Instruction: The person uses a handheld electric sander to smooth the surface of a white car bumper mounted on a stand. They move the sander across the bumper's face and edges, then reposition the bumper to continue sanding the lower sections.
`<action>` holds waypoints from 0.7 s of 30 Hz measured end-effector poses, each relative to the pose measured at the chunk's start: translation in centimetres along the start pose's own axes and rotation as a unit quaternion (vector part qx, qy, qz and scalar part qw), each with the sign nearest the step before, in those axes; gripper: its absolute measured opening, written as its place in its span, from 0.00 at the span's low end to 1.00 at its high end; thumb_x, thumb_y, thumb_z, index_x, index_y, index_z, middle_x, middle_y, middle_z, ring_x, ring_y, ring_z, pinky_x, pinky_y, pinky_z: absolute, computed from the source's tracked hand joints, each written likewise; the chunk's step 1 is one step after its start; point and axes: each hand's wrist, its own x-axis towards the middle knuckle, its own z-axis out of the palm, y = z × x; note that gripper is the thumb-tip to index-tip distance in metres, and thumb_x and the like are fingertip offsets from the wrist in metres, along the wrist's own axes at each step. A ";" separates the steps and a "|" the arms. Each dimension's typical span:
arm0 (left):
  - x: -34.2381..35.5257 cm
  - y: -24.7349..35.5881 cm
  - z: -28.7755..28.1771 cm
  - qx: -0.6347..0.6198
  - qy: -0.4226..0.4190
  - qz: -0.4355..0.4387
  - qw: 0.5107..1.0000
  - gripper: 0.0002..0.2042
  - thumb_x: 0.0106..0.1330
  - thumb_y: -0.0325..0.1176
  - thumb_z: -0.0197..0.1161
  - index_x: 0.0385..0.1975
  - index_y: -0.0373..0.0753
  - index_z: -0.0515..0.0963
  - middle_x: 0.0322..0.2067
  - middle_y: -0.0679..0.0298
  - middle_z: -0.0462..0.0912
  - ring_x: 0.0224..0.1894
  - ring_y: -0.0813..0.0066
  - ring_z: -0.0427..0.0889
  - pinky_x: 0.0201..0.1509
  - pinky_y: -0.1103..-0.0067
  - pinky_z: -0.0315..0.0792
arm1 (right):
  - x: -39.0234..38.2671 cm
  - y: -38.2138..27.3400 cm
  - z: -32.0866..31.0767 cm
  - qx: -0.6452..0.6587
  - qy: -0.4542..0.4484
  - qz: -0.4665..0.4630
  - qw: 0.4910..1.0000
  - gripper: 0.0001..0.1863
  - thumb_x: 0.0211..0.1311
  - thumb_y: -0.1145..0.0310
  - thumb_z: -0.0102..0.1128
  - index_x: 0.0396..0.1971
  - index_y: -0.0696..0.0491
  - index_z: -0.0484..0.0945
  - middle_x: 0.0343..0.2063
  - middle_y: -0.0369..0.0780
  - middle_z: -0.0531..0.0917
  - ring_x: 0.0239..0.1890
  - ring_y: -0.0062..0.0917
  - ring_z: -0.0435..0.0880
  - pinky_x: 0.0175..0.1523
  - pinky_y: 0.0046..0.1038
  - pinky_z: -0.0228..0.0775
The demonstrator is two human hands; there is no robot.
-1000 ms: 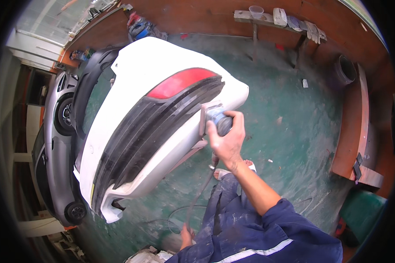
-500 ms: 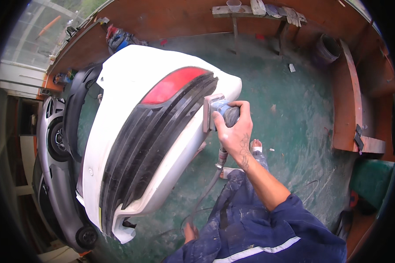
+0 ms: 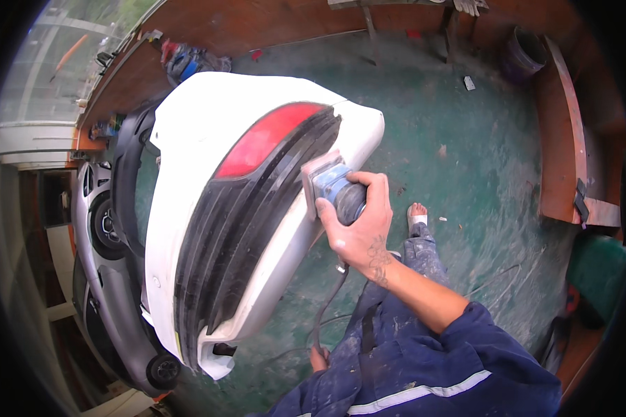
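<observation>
My right hand [image 3: 358,233] is closed around a blue and black sander [image 3: 334,181], its pad against the white bumper [image 3: 209,104] along the lower edge of its black slatted trim [image 3: 229,236]. A red reflector strip [image 3: 268,135] lies just above the slats. A dark hose [image 3: 323,306] hangs from the sander down to my left hand [image 3: 318,358], low at my hip, whose fingers are closed around it and partly hidden by my dark overalls.
A silver car [image 3: 111,306] and a dark bumper [image 3: 125,187] stand at left. Right are an orange bench [image 3: 556,174], a bucket [image 3: 525,59] and a green object [image 3: 591,278]. A shelf with gloves [image 3: 469,7] and a bundle [image 3: 188,59] line the back wall.
My right hand and the sander have shifted a little down-left along the bumper's trim edge. My foot has stepped forward on the right, and the view has shifted slightly.
</observation>
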 end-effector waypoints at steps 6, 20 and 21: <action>0.2 -0.3 1.5 0.065 0.085 0.178 0.978 0.31 0.79 0.55 0.43 0.11 0.45 0.63 0.10 0.67 0.62 0.12 0.71 0.60 0.18 0.71 0.51 | 1.7 1.4 -0.1 -0.015 0.008 -0.034 0.999 0.27 0.55 0.66 0.78 0.51 0.57 0.73 0.44 0.50 0.78 0.42 0.52 0.85 0.44 0.47 0.80; 3.2 -1.0 -1.5 -0.068 -0.053 -0.090 0.992 0.29 0.79 0.54 0.44 0.14 0.44 0.65 0.12 0.67 0.64 0.12 0.73 0.60 0.17 0.71 0.52 | 0.2 2.6 -0.9 -0.063 -0.042 -0.033 0.997 0.29 0.52 0.66 0.81 0.51 0.55 0.73 0.45 0.48 0.76 0.39 0.51 0.85 0.40 0.47 0.82; 3.2 -0.9 -1.4 -0.061 -0.055 -0.085 0.993 0.29 0.79 0.54 0.44 0.14 0.44 0.65 0.12 0.67 0.64 0.12 0.72 0.60 0.17 0.71 0.52 | 0.0 2.5 -1.1 -0.065 -0.048 -0.044 0.996 0.30 0.52 0.66 0.81 0.51 0.55 0.73 0.45 0.48 0.75 0.38 0.51 0.85 0.40 0.46 0.82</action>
